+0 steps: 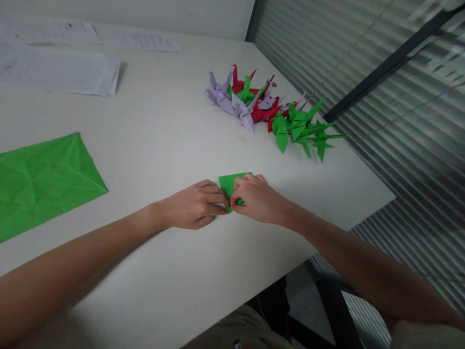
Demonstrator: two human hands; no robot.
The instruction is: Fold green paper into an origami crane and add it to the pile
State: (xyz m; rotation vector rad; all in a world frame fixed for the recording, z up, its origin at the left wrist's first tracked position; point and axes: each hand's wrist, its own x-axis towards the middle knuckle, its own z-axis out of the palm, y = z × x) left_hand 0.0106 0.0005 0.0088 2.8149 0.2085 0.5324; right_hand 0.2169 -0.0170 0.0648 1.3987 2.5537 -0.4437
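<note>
A small folded piece of green origami paper (227, 183) lies on the white table in front of me. My left hand (198, 203) rests at its left edge, fingertips pressed together on the near corner. From the right, my right hand (256, 198) covers much of the paper, its thumb and fingers pinched on it near the same corner. The fold under my fingers is partly hidden. Farther left lies a larger green sheet (47, 182), spread flat and marked with creases.
Several folded paper cranes in purple (220, 94), red (267, 111) and green (300, 123) are bunched at the back right. Printed papers (58, 70) lie at the back left. Window blinds (399, 121) run along the table's right edge (363, 167).
</note>
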